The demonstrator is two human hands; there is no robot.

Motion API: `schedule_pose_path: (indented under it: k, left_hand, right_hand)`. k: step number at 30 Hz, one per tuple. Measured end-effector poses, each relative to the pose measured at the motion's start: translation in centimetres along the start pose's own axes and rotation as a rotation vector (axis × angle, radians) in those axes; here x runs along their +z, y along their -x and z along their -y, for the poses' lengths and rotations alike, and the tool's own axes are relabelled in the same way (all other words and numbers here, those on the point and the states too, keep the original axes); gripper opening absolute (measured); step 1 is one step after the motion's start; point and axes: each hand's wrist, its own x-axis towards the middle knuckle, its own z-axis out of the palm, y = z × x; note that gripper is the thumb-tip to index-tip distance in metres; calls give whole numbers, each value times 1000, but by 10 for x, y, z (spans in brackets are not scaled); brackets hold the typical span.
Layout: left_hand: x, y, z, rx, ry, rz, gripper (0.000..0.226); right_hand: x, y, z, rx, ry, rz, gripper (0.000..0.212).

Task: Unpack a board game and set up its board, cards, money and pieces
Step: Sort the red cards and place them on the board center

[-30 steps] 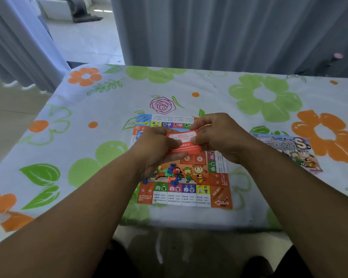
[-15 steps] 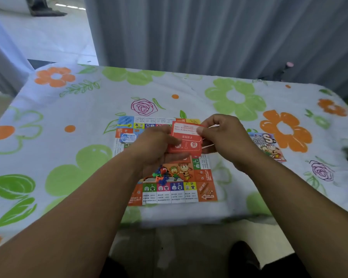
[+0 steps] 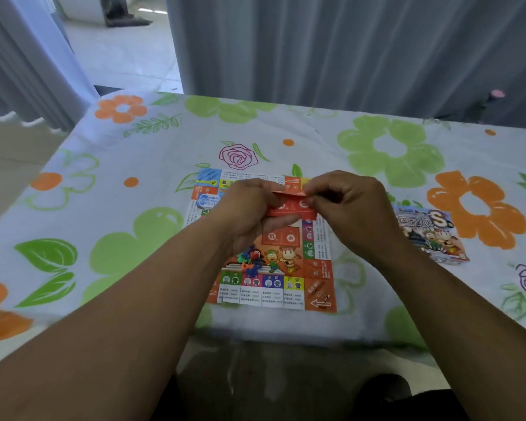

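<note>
grey pleated curtains hang beyond the right hand; sunlit pale floor beyond the left hand; flowered white tablecloth beneath.

a white cloth-covered table with green and orange flowers bears a flat, colourful paper game board near its front edge. a cartoon-printed game packet lies apart to its right.

Single head-worn view, forward and down, close over the table

red card sheet: top strip now bent over | right hand: grip moved onto the fold
</note>
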Motion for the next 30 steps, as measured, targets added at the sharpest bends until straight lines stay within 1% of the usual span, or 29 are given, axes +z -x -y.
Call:
schedule_pose_path:
  k: [3, 6, 10, 13, 17, 22, 26, 30]
  left_hand:
    - [3, 1, 1, 6, 40, -25, 24]
    - [5, 3, 4, 0, 54, -56, 23]
    - [2, 6, 3, -11, 73, -60, 27]
    - [0, 8, 5, 11, 91, -74, 28]
    - [-1, 11, 10, 11, 76, -89, 21]
    - [-9, 14, 6, 19, 7, -58, 15]
    - [-11, 14, 3, 13, 5, -22, 19]
    - [-11, 16, 3, 10, -32, -7, 19]
  right_hand:
    - [1, -1, 2, -32, 51, 15, 21]
    - [1, -2, 3, 18, 10, 12, 20]
    - [6, -5, 2, 39, -4, 0, 10]
    - [8, -8, 1, 95, -33, 13, 4]
    - [5, -12, 0, 167, -2, 43, 13]
    - [1, -17, 4, 348, -153, 59, 25]
    - [2, -17, 9, 432, -254, 82, 19]
    - [1, -11, 13, 447, -290, 86, 15]
